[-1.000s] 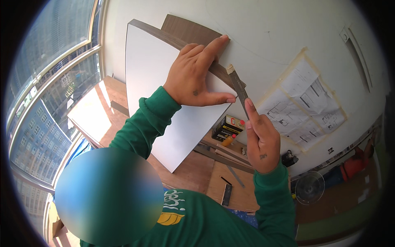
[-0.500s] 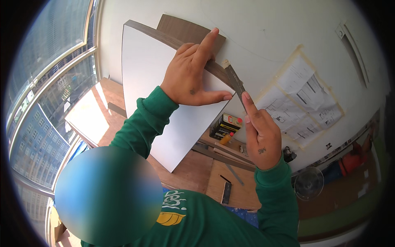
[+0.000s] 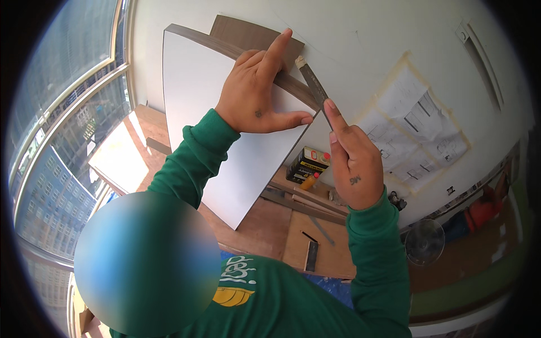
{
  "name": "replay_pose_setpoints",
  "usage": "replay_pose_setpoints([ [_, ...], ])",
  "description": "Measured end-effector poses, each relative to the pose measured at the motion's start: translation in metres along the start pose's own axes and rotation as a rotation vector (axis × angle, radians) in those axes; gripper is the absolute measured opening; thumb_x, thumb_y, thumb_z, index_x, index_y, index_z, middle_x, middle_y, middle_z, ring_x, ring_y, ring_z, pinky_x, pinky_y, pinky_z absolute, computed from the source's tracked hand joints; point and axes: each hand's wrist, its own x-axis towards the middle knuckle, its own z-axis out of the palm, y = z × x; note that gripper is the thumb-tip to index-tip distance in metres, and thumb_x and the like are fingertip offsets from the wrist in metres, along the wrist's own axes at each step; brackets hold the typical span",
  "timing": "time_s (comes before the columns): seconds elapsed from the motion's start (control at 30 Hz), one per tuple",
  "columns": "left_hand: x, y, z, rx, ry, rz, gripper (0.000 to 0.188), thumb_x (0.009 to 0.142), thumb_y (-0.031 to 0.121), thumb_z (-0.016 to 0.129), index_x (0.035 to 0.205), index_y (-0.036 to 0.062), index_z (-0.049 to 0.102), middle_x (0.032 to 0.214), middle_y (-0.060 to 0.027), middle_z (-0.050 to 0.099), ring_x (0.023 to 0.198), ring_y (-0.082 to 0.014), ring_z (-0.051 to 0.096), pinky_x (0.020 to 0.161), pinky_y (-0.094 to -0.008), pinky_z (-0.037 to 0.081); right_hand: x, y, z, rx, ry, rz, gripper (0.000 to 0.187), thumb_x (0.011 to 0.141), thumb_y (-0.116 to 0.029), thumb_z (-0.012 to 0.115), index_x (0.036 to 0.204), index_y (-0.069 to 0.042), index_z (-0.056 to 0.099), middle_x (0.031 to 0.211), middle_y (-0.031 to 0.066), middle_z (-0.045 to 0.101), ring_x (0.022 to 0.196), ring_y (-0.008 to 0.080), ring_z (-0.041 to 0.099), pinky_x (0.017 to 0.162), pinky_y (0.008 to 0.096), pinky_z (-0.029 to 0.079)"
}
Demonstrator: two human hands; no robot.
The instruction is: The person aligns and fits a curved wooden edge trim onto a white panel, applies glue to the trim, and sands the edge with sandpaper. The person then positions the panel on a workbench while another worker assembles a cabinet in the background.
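Observation:
A large white panel (image 3: 236, 163) with a brown wood-grain edge stands tilted in front of me. My left hand (image 3: 251, 96) grips its upper edge, thumb lying on the white face and index finger stretched out. The other fingers curl over behind the edge, their tips hidden. In my right hand (image 3: 356, 166) is a slim dark sanding stick (image 3: 313, 81) with a pale, ragged end. My index finger lies along it. The stick meets the panel at its right corner, slanting up and left.
Behind the panel a brown wood-grain board (image 3: 256, 42) leans on the wall. A black can (image 3: 307, 165) and an orange bottle (image 3: 309, 181) stand near wood strips on the bench (image 3: 256, 234). Taped drawings (image 3: 414, 129) hang at right, beyond them a fan (image 3: 425, 242) and another person (image 3: 482, 211).
Both hands appear slightly higher and further left in the picture, as does the panel. The stick has slid up and left along the corner, more of it showing past the edge.

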Motion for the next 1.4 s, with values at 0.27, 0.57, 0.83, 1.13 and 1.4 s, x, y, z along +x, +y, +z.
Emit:
replay_pose_setpoints([
  [0.27,0.000,0.005,-0.009,0.058,-0.035,-0.014,0.123,0.065,0.072,0.081,0.153,-0.0027,0.038,0.086,-0.0098,0.062,0.084,-0.0280,0.062,0.090,-0.0397,0.045,-0.028,0.001,-0.009,0.136,0.091,0.049,0.052,0.099,0.002,0.056,0.149,-0.013,0.054,0.074,0.0056,0.049,0.065,0.0165,0.046,0.064,0.0311,0.047],
  [0.57,0.008,0.010,-0.008,0.141,-0.046,0.069,0.079,0.059,0.076,0.082,0.089,0.0040,0.068,0.081,-0.0060,0.058,0.078,-0.0268,0.057,0.083,-0.0382,0.044,-0.041,0.009,0.003,0.218,0.131,0.084,0.050,0.100,-0.001,0.060,0.148,-0.013,0.056,0.072,0.0048,0.047,0.065,0.0163,0.045,0.063,0.0301,0.045],
  [0.83,0.009,0.012,-0.011,0.143,-0.097,0.052,0.078,0.064,0.076,0.079,0.090,0.0030,0.069,0.080,-0.0063,0.058,0.078,-0.0270,0.056,0.082,-0.0382,0.043,-0.036,0.013,0.004,0.200,0.148,0.078,0.049,0.101,-0.002,0.058,0.149,-0.012,0.054,0.075,0.0046,0.051,0.066,0.0155,0.046,0.065,0.0287,0.046],
  [1.13,0.061,0.011,-0.036,-0.383,-0.772,-0.438,0.023,0.098,0.015,0.067,0.092,-0.0050,0.074,0.084,-0.0074,0.069,0.078,-0.0145,0.065,0.074,-0.0302,0.053,-0.031,0.016,-0.003,0.361,0.205,0.161,0.044,0.104,-0.005,0.055,0.148,-0.009,0.055,0.079,0.0035,0.053,0.070,0.0132,0.045,0.070,0.0262,0.045],
  [1.4,0.073,0.020,-0.034,-0.580,-0.870,-0.507,0.022,0.094,0.012,0.065,0.098,-0.0078,0.074,0.089,-0.0115,0.074,0.086,-0.0184,0.071,0.084,-0.0299,0.058,-0.023,0.007,0.009,0.690,0.169,0.369,0.052,0.102,-0.021,0.063,0.147,0.002,0.051,0.079,-0.0024,0.051,0.072,0.0056,0.045,0.066,0.0227,0.040],
])
